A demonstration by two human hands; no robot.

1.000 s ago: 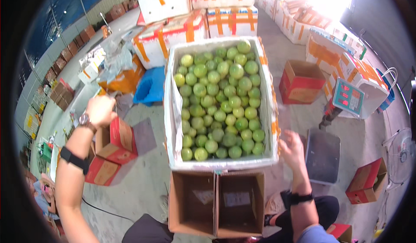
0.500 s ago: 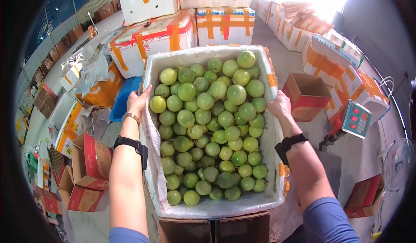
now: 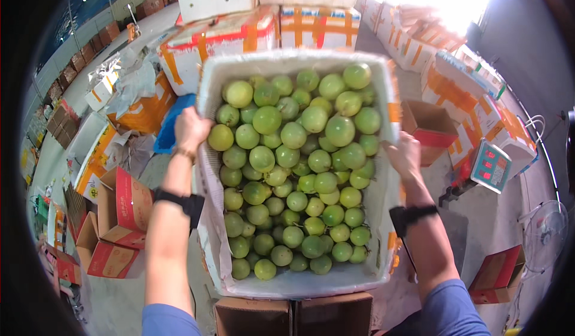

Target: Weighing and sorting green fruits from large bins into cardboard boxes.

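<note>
Between my two hands is a white foam box (image 3: pixel 299 285) with a thin pale liner, its outer sides patched with orange tape. Green round fruits (image 3: pixel 293 135), which look like passion fruit, fill most of it. My left hand (image 3: pixel 193 127) is closed on the box's left wall, toward the far end. On the opposite wall, my right hand (image 3: pixel 404 154) grips the right side, with the fingers partly hidden. Black bands circle both forearms. Below the box's near edge, open brown cartons (image 3: pixel 335 318) show their dark insides.
Taped foam boxes (image 3: pixel 218 42) are stacked beyond the box. To the right stand an open red carton (image 3: pixel 428 126), a scale display (image 3: pixel 491 165) and a fan (image 3: pixel 544 234). Red-and-brown cartons (image 3: pixel 123 216) and a blue crate (image 3: pixel 175 126) lie to the left.
The far end of the foam box has risen toward me and looks larger. My hands have moved with it, the right one slightly outward. Both keep their hold.
</note>
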